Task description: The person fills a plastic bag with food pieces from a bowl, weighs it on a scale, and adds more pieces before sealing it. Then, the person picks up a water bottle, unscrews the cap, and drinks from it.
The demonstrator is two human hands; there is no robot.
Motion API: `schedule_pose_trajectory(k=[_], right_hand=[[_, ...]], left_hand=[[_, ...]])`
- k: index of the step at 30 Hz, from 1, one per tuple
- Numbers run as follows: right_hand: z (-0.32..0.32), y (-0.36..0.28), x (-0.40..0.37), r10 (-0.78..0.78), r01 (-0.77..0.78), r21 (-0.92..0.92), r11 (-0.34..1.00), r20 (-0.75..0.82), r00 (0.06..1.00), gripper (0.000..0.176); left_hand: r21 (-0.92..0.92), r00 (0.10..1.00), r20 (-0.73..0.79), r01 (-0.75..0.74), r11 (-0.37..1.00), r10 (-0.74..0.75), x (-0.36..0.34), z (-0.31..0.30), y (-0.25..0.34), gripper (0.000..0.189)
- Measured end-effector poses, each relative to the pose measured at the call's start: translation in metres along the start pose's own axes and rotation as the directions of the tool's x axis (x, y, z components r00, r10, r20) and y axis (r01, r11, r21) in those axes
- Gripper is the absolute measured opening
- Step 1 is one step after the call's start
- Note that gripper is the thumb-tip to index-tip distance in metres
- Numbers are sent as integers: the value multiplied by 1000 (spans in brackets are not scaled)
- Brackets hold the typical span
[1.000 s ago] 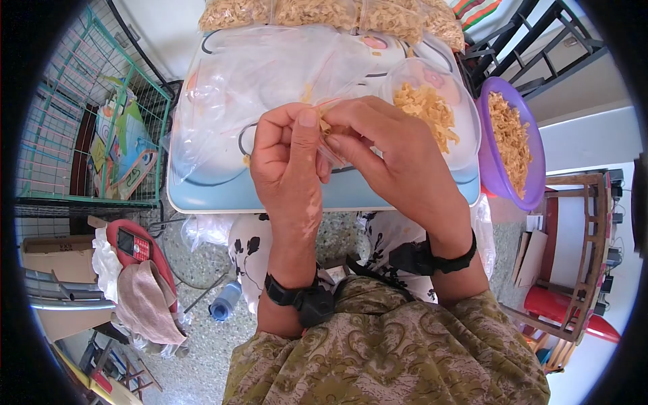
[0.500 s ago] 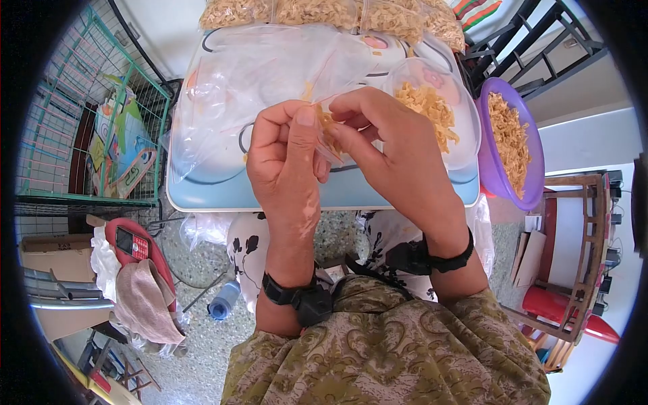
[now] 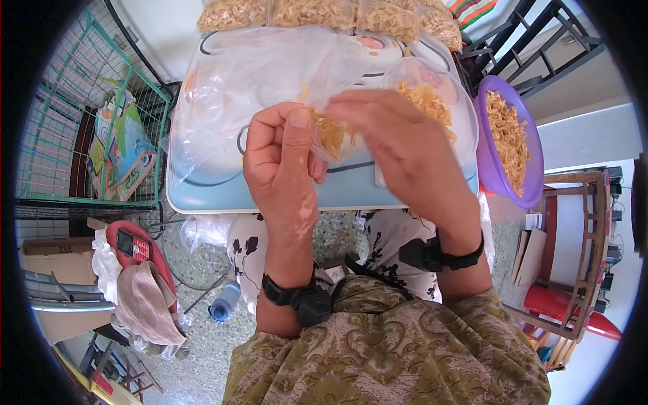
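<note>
My left hand (image 3: 282,148) is closed, thumb and fingers pinching the edge of a small clear plastic bag (image 3: 324,150). Yellowish dried strips (image 3: 331,131) show at the bag's mouth. Just to the right, my right hand (image 3: 408,145) is smeared by motion, with its fingertips close to the bag; what it holds, if anything, does not show. Partly behind that hand lies a pale round plate (image 3: 420,71) bearing a pile of the same strips (image 3: 426,104).
Clear plastic bags (image 3: 223,101) spread over the table's left side. Filled bags (image 3: 314,12) line its back edge. A purple basin (image 3: 536,152) of strips stands at right. At left are a green wire cage (image 3: 88,196) and a red stool (image 3: 162,270) with a phone (image 3: 133,246).
My right hand has moved away from the bag, rightward, and its fingers are now blurred. More of the strips at the bag's mouth show. My left hand keeps its hold.
</note>
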State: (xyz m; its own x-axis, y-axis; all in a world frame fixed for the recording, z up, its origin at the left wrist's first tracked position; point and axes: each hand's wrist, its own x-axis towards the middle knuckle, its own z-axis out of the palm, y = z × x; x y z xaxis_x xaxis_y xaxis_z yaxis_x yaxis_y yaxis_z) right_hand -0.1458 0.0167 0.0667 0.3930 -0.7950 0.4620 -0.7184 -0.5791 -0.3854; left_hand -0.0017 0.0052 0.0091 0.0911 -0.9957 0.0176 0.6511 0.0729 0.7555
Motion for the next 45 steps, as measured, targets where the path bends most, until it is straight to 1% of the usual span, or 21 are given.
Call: schedule_pose_trajectory(k=[2, 4, 5, 7, 8, 10, 11, 13, 17, 19, 20, 22, 23, 25, 29, 34, 38, 40, 41, 43, 45], right_hand=[[-16, 6, -1, -3, -3, -54, 999, -102, 995, 25], [-34, 15, -5, 169, -179, -53, 982, -155, 973, 22], [-40, 21, -8, 167, -178, -54, 983, -155, 974, 22], [-52, 32, -13, 355, -372, -172, 912, -125, 927, 24], [-55, 41, -19, 353, -371, -174, 912, -126, 927, 24], [-56, 59, -33, 372, -367, -313, 876, -47, 927, 31], [-57, 64, -37, 372, -367, -314, 876, -47, 927, 31], [-56, 69, -43, 403, -370, -354, 859, 21, 915, 41], [-44, 69, -39, 421, -373, -314, 873, 101, 901, 47], [-41, 68, -35, 449, -401, -301, 865, 106, 887, 37], [-39, 70, -34, 450, -403, -301, 864, 106, 887, 37], [-35, 77, -33, 471, -435, -283, 855, 72, 879, 27], [-34, 78, -33, 471, -435, -283, 855, 72, 879, 27], [-32, 79, -33, 426, -403, -263, 877, 36, 904, 19], [-35, 77, -33, 491, -473, -224, 852, 31, 871, 17], [-40, 71, -31, 558, -564, -92, 820, -86, 825, 11], [-40, 68, -31, 575, -583, -59, 810, -115, 810, 19], [-39, 61, -31, 515, -517, -53, 854, -41, 856, 30], [-37, 61, -30, 516, -517, -52, 854, -40, 856, 30], [-32, 64, -31, 310, -309, -149, 940, -17, 951, 39], [-27, 66, -31, 293, -290, -184, 939, -9, 956, 38]], left_hand=[[-14, 1000, 6, -10, 1000, 10, 0, -1, 0, 13], [-14, 1000, -18, -6, 1000, 6, 0, -1, 2, 13], [-16, 1000, -18, -7, 1000, 7, 0, 0, 2, 13], [-17, 999, -30, -10, 1000, 10, 1, 0, 3, 13], [-19, 1000, -29, -12, 1000, 12, 1, -1, 3, 13], [-5, 999, -32, -10, 1000, 10, 1, -1, 2, 13], [-6, 999, -31, -10, 1000, 10, 1, -1, 2, 13], [-24, 999, -31, 3, 1000, -4, 0, 0, 1, 12], [2, 1000, -24, -7, 1000, 7, 0, 2, -1, 12], [-3, 1000, -17, -13, 1000, 13, 0, 2, -1, 12], [-2, 1000, -17, -11, 1000, 11, 0, 2, -2, 12], [-11, 1000, -11, -21, 1000, 21, 1, 2, -3, 13], [-10, 1000, -11, -21, 1000, 21, 1, 2, -3, 13], [-9, 1000, -28, -9, 1000, 8, 1, 2, -2, 13], [-7, 999, -46, 1, 1000, -1, 1, 2, -2, 13], [-15, 999, -32, -12, 1000, 11, 1, 1, -2, 14], [-8, 999, -39, -3, 1000, 3, 1, 2, -2, 14], [-6, 999, -45, 0, 1000, 0, 1, 2, -2, 13], [-5, 999, -45, 0, 1000, 0, 1, 2, -2, 13], [-11, 999, -35, -11, 1000, 10, 1, 2, -3, 13], [-7, 999, -36, -9, 1000, 9, 1, 2, -3, 13]])
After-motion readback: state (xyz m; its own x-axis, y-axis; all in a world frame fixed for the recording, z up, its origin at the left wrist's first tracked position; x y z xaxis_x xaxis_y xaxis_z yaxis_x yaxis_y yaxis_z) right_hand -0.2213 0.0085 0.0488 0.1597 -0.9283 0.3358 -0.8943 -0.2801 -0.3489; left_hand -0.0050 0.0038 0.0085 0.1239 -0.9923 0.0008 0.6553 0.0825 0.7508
